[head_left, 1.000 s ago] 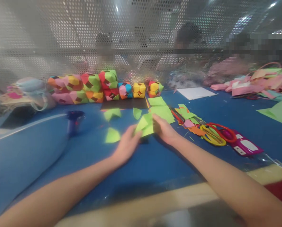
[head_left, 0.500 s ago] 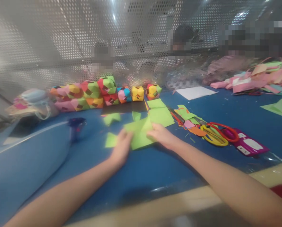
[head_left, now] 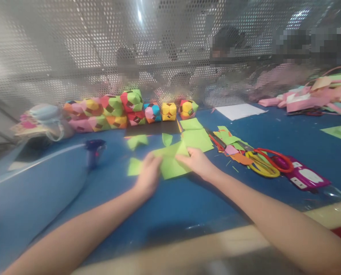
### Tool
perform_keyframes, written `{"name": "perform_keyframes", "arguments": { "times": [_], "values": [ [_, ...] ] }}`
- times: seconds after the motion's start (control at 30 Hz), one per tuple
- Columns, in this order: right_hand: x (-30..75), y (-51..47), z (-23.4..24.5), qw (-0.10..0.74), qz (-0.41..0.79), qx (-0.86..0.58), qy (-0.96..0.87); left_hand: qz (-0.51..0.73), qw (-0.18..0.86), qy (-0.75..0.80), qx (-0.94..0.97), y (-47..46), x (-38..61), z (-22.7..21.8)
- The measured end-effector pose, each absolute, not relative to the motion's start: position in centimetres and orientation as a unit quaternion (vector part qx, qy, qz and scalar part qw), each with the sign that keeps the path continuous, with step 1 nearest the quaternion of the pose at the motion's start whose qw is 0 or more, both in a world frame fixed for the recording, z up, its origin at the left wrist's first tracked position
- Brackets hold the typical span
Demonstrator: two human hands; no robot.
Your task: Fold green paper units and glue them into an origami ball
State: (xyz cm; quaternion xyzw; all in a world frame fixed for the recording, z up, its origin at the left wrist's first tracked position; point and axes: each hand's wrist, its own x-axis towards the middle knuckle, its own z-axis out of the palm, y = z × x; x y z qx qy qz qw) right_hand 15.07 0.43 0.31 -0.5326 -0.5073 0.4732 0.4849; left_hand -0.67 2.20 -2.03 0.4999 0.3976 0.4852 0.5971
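Note:
A light green sheet of paper (head_left: 173,164) is held between my two hands, just above the blue table. My left hand (head_left: 149,171) is closed on its left edge. At its right side my right hand (head_left: 197,162) pinches the sheet, thumb and fingers together; part of the paper there looks folded over. Folded green paper pieces (head_left: 137,141) lie just beyond and to the left of my hands, one of them (head_left: 134,167) right beside my left hand. More green squares (head_left: 197,139) rest past my right hand.
Colourful folded paper cubes (head_left: 133,101) line the back by a perforated screen. Yellow-handled scissors (head_left: 263,165), red-handled scissors (head_left: 276,158), paper scraps (head_left: 239,157) and a purple case (head_left: 307,176) lie right. A dark blue object (head_left: 94,149) stands left. People show behind the screen.
The view has shifted slightly. My right fingers have moved left over the green sheet, and its upper part now appears turned over more. Both hands still hold it.

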Motion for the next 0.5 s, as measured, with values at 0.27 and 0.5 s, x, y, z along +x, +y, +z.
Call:
{"name": "perform_keyframes", "arguments": {
  "times": [0.27,0.5],
  "values": [
    [14.65,0.22,-0.03,0.496,0.509,-0.504,-0.49,0.457,0.656,0.356,0.483,2.13,-0.62,-1.88],
    [14.55,0.13,0.14,0.498,0.516,-0.496,-0.49,0.449,0.64,0.377,0.497,2.43,-0.79,-2.31]
  ]
}}
